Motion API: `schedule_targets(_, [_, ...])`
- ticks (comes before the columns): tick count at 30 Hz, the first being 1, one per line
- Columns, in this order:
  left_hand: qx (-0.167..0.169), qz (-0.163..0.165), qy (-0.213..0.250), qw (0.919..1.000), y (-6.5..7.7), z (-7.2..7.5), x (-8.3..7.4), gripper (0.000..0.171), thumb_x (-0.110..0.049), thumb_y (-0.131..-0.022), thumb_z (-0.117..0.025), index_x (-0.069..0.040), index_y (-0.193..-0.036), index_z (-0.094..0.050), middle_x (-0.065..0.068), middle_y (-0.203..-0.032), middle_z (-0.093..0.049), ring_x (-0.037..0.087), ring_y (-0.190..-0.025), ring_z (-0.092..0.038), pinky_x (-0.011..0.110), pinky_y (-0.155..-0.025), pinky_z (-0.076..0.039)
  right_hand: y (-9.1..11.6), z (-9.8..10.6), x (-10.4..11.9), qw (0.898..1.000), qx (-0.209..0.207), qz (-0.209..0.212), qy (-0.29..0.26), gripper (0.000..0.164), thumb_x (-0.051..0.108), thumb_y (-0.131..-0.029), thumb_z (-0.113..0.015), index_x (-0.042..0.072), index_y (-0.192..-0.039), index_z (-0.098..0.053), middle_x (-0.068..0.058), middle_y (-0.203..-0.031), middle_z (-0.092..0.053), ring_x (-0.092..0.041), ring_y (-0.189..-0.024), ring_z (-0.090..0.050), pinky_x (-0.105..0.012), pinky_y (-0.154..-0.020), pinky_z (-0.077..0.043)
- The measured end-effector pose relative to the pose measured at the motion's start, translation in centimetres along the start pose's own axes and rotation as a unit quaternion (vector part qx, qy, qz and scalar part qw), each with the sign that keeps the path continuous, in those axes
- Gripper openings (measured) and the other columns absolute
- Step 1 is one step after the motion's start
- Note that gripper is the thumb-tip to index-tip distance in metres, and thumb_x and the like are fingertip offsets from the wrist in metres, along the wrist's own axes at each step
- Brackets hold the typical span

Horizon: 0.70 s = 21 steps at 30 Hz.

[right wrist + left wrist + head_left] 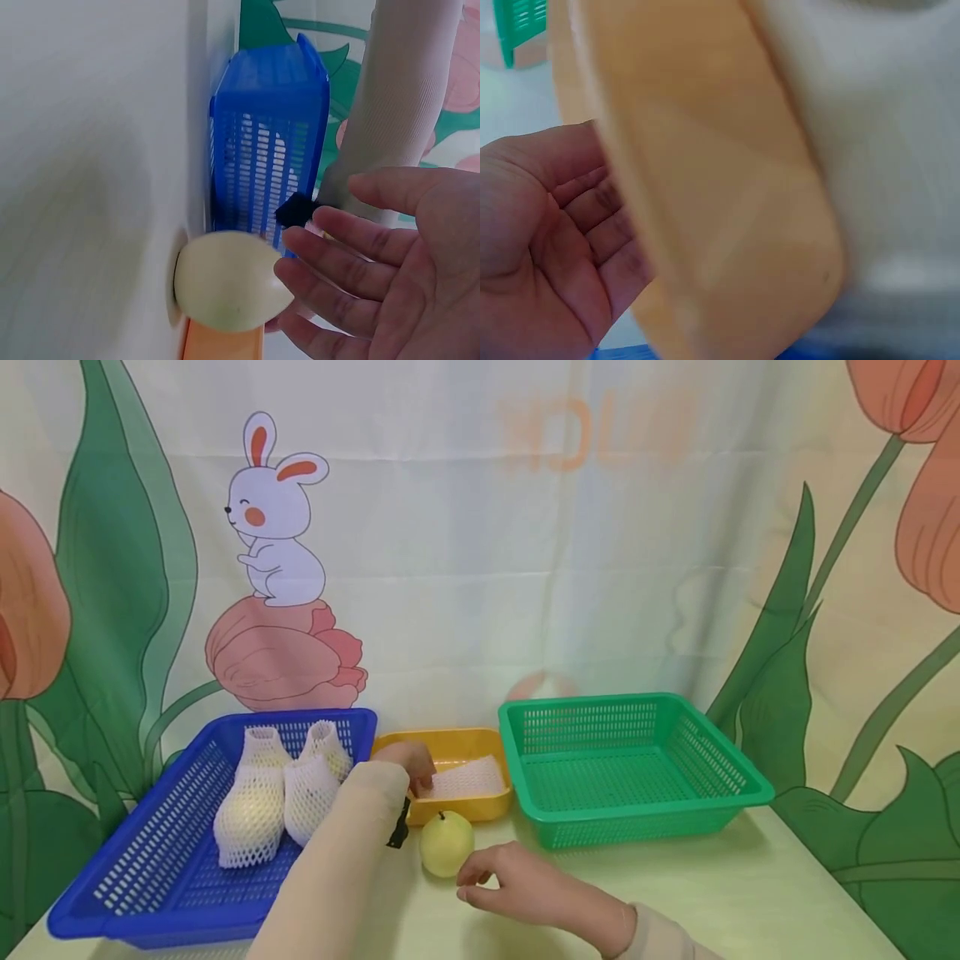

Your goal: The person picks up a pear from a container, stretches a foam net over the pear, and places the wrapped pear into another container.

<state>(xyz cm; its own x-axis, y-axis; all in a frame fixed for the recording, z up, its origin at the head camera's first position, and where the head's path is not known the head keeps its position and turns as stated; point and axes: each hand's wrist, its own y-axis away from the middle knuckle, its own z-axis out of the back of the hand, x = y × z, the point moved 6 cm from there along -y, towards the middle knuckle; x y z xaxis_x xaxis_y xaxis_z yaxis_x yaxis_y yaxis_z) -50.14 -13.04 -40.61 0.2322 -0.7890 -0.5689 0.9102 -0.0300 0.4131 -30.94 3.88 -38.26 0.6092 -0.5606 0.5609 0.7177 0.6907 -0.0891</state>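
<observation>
My left hand [408, 762] reaches into a small yellow basket [457, 812] at a white foam net sleeve [472, 779]. In the left wrist view, the basket wall [720, 187] hides the fingertips, so whether they pinch the sleeve does not show. A round yellow-green pear [447, 845] stands stem up on the table in front of this basket. Just right of the pear, my right hand [517, 883] hovers with loosely bent fingers and holds nothing. The right wrist view has the pear [232, 281] beside these fingers [337, 274].
On the left, a blue basket [213, 920] contains several pale fruits in white foam nets [255, 814], partly behind my left sleeve [330, 868]. A green basket [637, 817] stands at the right. Behind everything hangs a printed curtain [450, 568].
</observation>
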Motion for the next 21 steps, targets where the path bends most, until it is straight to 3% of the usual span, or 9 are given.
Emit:
schedule_targets(2, [-0.001, -0.026, -0.046, 0.9986, 0.1, 0.6, -0.6, 0.028, -0.006, -0.091, -0.072, -0.007, -0.118, -0.071, 0.012, -0.103, -0.071, 0.028, -0.095, -0.062, 0.041, -0.089, -0.06, 0.0, 0.2, -0.6, 1.0, -0.009, -0.003, -0.008, 0.016, 0.023, -0.098, -0.067, 0.01, -0.102, -0.075, -0.001, -0.097, -0.078, -0.002, -0.091, -0.065, -0.02, -0.08, -0.054])
schedule_targets(6, [-0.007, -0.074, -0.107, 0.9915, 1.8, 2.3, -2.3, 0.02, -0.002, -0.093, -0.068, -0.004, -0.112, -0.071, 0.012, -0.1, -0.072, 0.025, -0.089, -0.064, 0.036, -0.085, -0.061, 0.1, 0.7, -1.3, 1.0, -0.024, -0.003, -0.015, 0.017, 0.023, -0.099, -0.065, 0.01, -0.102, -0.075, -0.001, -0.097, -0.078, -0.003, -0.091, -0.066, -0.022, -0.08, -0.054])
schedule_targets(10, [-0.018, -0.12, -0.138, 0.983, 4.2, 4.1, -3.7, 0.018, -0.001, -0.093, -0.067, 0.0, -0.111, -0.07, 0.013, -0.1, -0.069, 0.022, -0.084, -0.06, 0.033, -0.087, -0.059, 0.0, 1.4, -1.2, 0.999, -0.043, 0.012, -0.006, 0.018, 0.022, -0.099, -0.064, 0.007, -0.104, -0.074, -0.003, -0.1, -0.078, -0.007, -0.092, -0.067, -0.021, -0.08, -0.054])
schedule_targets(14, [-0.043, -0.161, -0.173, 0.9707, 6.1, 5.6, -4.3, 0.02, -0.002, -0.092, -0.066, 0.001, -0.111, -0.07, 0.014, -0.102, -0.067, 0.02, -0.082, -0.058, 0.028, -0.079, -0.056, -0.1, 2.2, -0.9, 0.998, -0.061, 0.014, -0.004, 0.021, 0.021, -0.099, -0.063, 0.004, -0.105, -0.075, -0.005, -0.102, -0.077, -0.014, -0.094, -0.069, -0.022, -0.08, -0.053])
schedule_targets(18, [-0.079, -0.188, -0.18, 0.9624, 7.9, 6.4, -4.3, 0.016, -0.002, -0.089, -0.067, 0.002, -0.104, -0.069, 0.016, -0.101, -0.068, 0.02, -0.078, -0.059, 0.025, -0.071, -0.055, -0.2, 2.7, -1.0, 0.997, -0.07, -0.006, -0.015, 0.024, 0.023, -0.101, -0.062, 0.004, -0.109, -0.074, -0.006, -0.105, -0.077, -0.019, -0.096, -0.07, -0.028, -0.081, -0.055])
schedule_targets(21, [-0.101, -0.2, -0.161, 0.9613, 9.3, 6.5, -4.0, 0.014, -0.001, -0.087, -0.068, 0.002, -0.1, -0.068, 0.016, -0.097, -0.068, 0.02, -0.075, -0.06, 0.024, -0.068, -0.056, -0.3, 2.8, -1.1, 0.996, -0.085, -0.013, -0.024, 0.026, 0.023, -0.101, -0.061, 0.002, -0.112, -0.073, -0.008, -0.107, -0.076, -0.022, -0.096, -0.07, -0.029, -0.081, -0.056])
